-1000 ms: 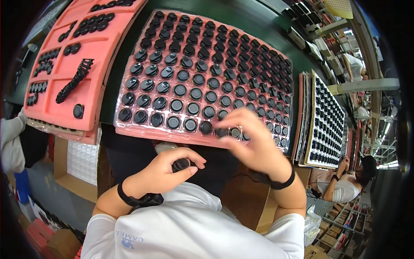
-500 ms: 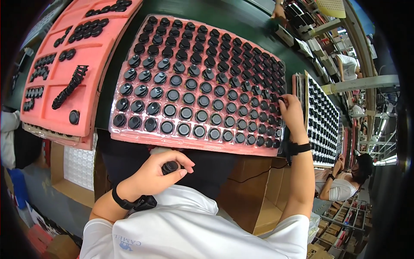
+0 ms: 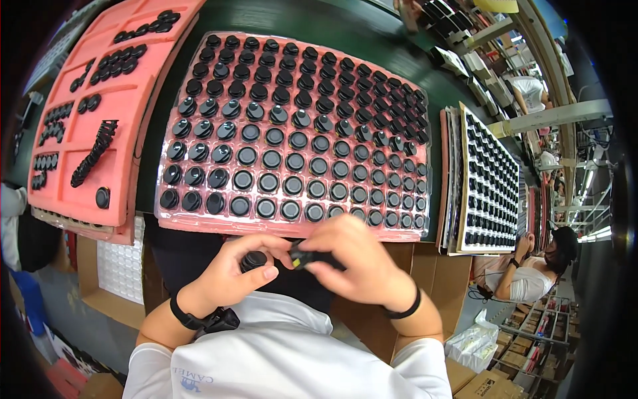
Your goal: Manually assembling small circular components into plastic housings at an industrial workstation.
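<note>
My left hand [image 3: 219, 274] is curled in front of my body, closed round a short black cylindrical part [image 3: 253, 261]. Its forefinger and thumb tips point toward my right hand [image 3: 362, 266]. That hand is slightly blurred and pinches another black part [image 3: 304, 257], which carries a yellow-green mark. The two hands nearly meet at this part; whether the left fingertips touch it, I cannot tell. Just beyond them lies a clear plastic tray [image 3: 226, 218] on pink foam, filled with rows of round black lens-like parts [image 3: 268, 208]. Parts in the far rows stand taller than the flat-topped nearer ones.
On the left, a pink foam tray [image 3: 123, 156] holds groups of black rings and a stacked row of black pieces. A white tray of black parts [image 3: 492, 179] stands at the right. Beyond it, a co-worker [image 3: 518, 266] sits. Open cardboard boxes [image 3: 438, 286] are below the table.
My right hand has left the right end of the tray and come left to my left hand, now with a black part in its fingers. The left hand keeps its part.
</note>
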Action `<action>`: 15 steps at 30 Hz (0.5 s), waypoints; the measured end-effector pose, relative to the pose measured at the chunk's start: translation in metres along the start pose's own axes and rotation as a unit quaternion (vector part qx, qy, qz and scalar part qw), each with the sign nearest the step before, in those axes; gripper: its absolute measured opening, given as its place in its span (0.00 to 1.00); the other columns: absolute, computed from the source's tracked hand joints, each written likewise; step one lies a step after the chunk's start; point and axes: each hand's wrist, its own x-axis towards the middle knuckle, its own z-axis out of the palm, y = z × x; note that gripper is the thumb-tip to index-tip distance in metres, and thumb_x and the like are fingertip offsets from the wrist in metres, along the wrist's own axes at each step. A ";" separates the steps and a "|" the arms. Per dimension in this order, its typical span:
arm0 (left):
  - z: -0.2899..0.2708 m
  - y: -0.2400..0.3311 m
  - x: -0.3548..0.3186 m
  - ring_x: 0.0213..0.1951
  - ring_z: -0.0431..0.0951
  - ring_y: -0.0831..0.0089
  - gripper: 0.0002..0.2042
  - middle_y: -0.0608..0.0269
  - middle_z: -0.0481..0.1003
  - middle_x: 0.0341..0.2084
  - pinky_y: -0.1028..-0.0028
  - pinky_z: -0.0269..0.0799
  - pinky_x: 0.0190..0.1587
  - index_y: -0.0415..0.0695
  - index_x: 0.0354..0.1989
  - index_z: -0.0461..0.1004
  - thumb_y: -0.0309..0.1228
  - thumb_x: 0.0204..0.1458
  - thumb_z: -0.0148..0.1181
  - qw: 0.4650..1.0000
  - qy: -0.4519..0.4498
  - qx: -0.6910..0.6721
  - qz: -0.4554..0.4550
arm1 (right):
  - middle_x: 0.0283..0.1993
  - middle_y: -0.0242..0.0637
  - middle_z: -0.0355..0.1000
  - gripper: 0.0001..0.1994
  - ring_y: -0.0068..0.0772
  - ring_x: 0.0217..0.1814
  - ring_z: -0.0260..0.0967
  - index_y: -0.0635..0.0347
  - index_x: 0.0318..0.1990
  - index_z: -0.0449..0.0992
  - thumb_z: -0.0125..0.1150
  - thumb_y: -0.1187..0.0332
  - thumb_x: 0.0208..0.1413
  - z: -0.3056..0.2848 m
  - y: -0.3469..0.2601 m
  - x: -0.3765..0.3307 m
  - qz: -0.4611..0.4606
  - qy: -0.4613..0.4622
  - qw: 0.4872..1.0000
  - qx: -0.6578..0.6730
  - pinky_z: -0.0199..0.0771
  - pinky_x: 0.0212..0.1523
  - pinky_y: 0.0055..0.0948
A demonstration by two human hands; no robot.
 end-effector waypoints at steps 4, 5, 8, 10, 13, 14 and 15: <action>-0.002 0.006 -0.004 0.33 0.69 0.84 0.16 0.68 0.74 0.32 0.80 0.66 0.39 0.37 0.46 0.72 0.30 0.50 0.62 0.998 0.008 -0.030 -0.048 | 0.39 0.38 0.70 0.15 0.40 0.38 0.67 0.61 0.40 0.73 0.65 0.77 0.40 0.022 -0.010 0.000 -0.035 0.024 0.998 -0.042 0.66 0.41 0.32; -0.004 0.007 -0.006 0.34 0.68 0.84 0.16 0.69 0.74 0.32 0.79 0.66 0.39 0.37 0.46 0.72 0.31 0.51 0.62 0.997 0.010 -0.044 -0.067 | 0.39 0.38 0.70 0.15 0.40 0.38 0.67 0.61 0.40 0.73 0.65 0.77 0.40 0.026 -0.010 0.001 -0.039 0.021 0.998 -0.034 0.66 0.41 0.32; -0.007 0.002 -0.006 0.34 0.72 0.80 0.19 0.64 0.74 0.34 0.79 0.69 0.37 0.36 0.45 0.71 0.36 0.49 0.64 0.998 0.032 -0.029 -0.049 | 0.38 0.38 0.69 0.15 0.39 0.38 0.66 0.61 0.40 0.73 0.65 0.76 0.42 0.035 -0.007 0.003 -0.102 0.052 0.989 -0.095 0.66 0.41 0.32; -0.008 0.003 -0.007 0.33 0.73 0.78 0.21 0.62 0.74 0.34 0.79 0.71 0.37 0.35 0.45 0.71 0.39 0.48 0.65 0.998 0.048 -0.021 -0.042 | 0.38 0.38 0.69 0.14 0.38 0.38 0.66 0.61 0.41 0.73 0.64 0.74 0.44 0.040 -0.003 0.002 -0.084 0.057 0.995 -0.023 0.65 0.41 0.32; -0.009 0.008 -0.010 0.36 0.74 0.77 0.21 0.61 0.74 0.37 0.77 0.72 0.40 0.35 0.46 0.70 0.36 0.48 0.65 0.999 0.022 -0.048 -0.001 | 0.37 0.38 0.69 0.13 0.35 0.39 0.66 0.61 0.43 0.71 0.62 0.71 0.50 0.052 0.003 0.000 -0.034 0.071 0.991 0.104 0.65 0.41 0.31; -0.008 0.008 -0.009 0.36 0.74 0.77 0.21 0.61 0.74 0.37 0.77 0.72 0.40 0.35 0.46 0.70 0.36 0.48 0.65 0.999 0.026 -0.048 -0.001 | 0.37 0.38 0.68 0.13 0.34 0.39 0.66 0.62 0.45 0.70 0.60 0.69 0.52 0.059 0.004 -0.004 0.029 0.104 0.949 0.297 0.65 0.41 0.31; -0.007 0.008 -0.008 0.36 0.74 0.77 0.21 0.61 0.74 0.38 0.77 0.71 0.41 0.35 0.46 0.70 0.35 0.48 0.65 0.998 0.038 -0.051 0.022 | 0.37 0.38 0.68 0.14 0.32 0.39 0.66 0.63 0.46 0.69 0.57 0.67 0.55 0.066 0.003 -0.006 0.092 0.132 0.865 0.475 0.65 0.41 0.31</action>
